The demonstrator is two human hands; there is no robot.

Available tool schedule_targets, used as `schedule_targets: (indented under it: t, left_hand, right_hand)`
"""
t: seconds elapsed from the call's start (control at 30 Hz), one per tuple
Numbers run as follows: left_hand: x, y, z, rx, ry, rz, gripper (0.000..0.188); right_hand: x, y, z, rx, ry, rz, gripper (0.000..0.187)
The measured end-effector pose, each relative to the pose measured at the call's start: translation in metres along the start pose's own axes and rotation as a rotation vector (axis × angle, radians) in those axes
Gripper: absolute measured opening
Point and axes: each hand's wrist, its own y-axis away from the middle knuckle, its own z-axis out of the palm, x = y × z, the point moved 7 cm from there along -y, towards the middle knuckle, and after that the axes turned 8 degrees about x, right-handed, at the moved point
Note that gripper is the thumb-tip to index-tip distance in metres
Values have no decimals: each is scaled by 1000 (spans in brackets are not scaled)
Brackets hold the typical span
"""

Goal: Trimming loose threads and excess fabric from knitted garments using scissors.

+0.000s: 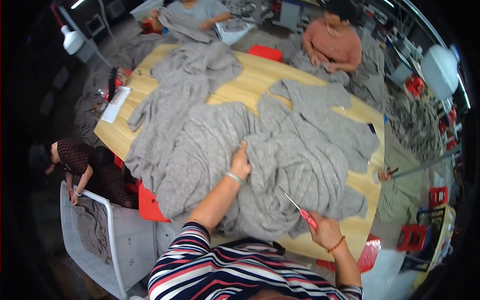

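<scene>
Grey knitted garments [175,170] lie in a large rumpled heap over the wooden table in front of me. My left hand [241,164] reaches into the middle of the heap, its fingers closed on a fold of a grey knitted garment [262,155]. At the table's near right, my right hand [326,233] is wrapped round a red-handled tool [306,216] with a thin, pointed metal end. That point is over the garment's folds, right of and nearer than my left hand; whether it touches the cloth I cannot tell.
The wooden table [362,227] carries more grey knitwear toward its far end. Co-workers handle grey cloth at the far side and by a white bin [130,250] on the left. Red stools [265,52] stand around the table. A clipboard with paper [116,104] lies at the left edge.
</scene>
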Motion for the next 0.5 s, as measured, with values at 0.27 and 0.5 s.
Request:
schedule_targets:
  t: [0.27,0.5]
  left_hand:
    - [15,49,19,-129,-478,725,23]
    - [-10,84,-11,-362,-1025,767,26]
  right_hand:
    - [-18,-13,-22,33,30,39,35]
    - [-38,-37,-20,17,89,-40,36]
